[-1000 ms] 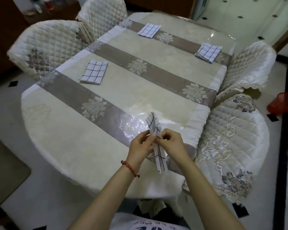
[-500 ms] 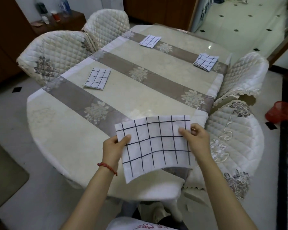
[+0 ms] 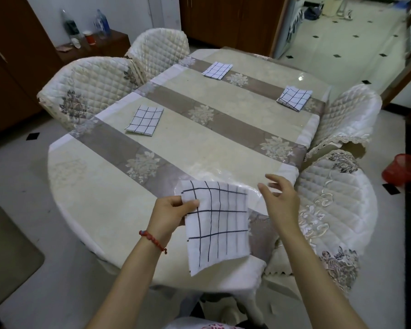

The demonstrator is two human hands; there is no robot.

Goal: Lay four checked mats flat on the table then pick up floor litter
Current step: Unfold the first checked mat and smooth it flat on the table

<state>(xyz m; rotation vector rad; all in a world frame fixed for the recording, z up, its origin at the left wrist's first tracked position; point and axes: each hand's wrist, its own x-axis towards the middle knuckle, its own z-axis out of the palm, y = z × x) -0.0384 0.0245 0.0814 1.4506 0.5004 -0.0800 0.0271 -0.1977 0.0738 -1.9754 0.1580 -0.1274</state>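
Brown cabinet doors (image 3: 12, 74) are seen at the far left, and a low sideboard carrying bottles (image 3: 100, 23) and a red cup (image 3: 90, 37) stands beyond two quilted chairs (image 3: 90, 84). On the table (image 3: 100, 198), well beyond the fingers, three checked mats are seen lying flat: one toward the left (image 3: 144, 119), one at the far end (image 3: 217, 70) and one toward the right edge (image 3: 294, 97).

The fourth mat (image 3: 217, 226) is held over the near edge of the table by the left hand (image 3: 170, 216). Its left border is pinched between the thumb on top and the curled fingers beneath, and the cloth hangs tilted, its lower edge drooping toward the person. Whether its far edge touches the tabletop cannot be told. The right hand (image 3: 279, 201) is held just right of the mat, apart from it, with fingers spread and loosely bent, gripping nothing.

The step in hand is judged to be the placing of the last mat. The cloth would need to be lowered onto the table beyond the fingertips, released and smoothed flat. Floor litter would then be sought; none can be made out. A red basket (image 3: 405, 170) stands on the floor to the far right.
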